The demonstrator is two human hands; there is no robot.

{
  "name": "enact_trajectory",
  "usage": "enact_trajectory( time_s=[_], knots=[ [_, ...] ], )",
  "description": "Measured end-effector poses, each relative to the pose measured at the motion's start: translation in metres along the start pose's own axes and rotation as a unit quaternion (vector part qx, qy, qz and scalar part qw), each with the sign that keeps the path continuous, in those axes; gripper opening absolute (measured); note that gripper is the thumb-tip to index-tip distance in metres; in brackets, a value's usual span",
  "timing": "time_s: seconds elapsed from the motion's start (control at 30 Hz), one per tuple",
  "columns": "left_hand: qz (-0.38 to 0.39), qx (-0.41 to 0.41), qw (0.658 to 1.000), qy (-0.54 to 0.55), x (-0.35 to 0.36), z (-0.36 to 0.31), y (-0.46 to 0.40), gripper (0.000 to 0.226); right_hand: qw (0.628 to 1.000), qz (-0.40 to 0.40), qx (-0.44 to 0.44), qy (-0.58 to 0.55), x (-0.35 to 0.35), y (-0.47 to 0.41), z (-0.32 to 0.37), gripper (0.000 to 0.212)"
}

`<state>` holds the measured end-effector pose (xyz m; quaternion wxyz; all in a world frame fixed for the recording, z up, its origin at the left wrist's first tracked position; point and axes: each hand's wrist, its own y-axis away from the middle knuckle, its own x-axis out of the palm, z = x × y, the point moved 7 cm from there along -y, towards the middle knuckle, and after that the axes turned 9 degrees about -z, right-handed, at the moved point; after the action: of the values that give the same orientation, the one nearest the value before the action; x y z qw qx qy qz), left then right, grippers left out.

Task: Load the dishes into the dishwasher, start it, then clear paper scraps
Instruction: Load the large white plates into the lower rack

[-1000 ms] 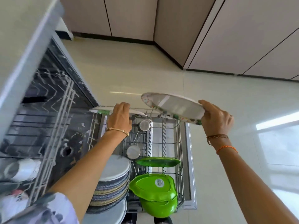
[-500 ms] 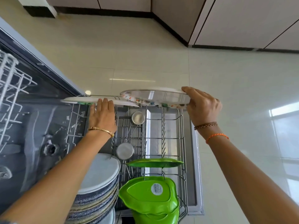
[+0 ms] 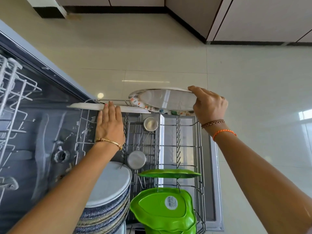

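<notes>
I'm looking down into a home kitchen. An open dishwasher [image 3: 50,132] fills the 9 o'clock side, its pulled-out lower rack [image 3: 179,149] at centre holding a stack of plates [image 3: 108,191] at 6 o'clock, green plastic dishes [image 3: 162,210] just beside them, and two small steel cups [image 3: 150,124] among the tines. Glossy cream floor tiles [image 3: 168,56] spread from 12 to 3 o'clock, meeting flat-fronted beige cabinets [image 3: 253,17] with a dark plinth [image 3: 114,9] along the base at 12 to 1 o'clock.
</notes>
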<state>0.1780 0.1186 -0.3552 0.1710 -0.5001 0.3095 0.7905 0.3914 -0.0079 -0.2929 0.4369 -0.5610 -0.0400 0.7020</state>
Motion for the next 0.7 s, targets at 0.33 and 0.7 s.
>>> enact_trajectory(
  time_s=[0.33,0.7],
  knots=[
    [-0.036,0.004,0.999,0.012,-0.002,0.003,-0.016,0.071,0.985,-0.139,-0.085,-0.059,-0.040,0.011,0.008,0.036],
    [-0.032,-0.027,0.996,0.081,-0.008,-0.002,-0.014,0.074,0.995,-0.052,-0.057,-0.066,0.003,0.016,0.002,0.042]
  ],
)
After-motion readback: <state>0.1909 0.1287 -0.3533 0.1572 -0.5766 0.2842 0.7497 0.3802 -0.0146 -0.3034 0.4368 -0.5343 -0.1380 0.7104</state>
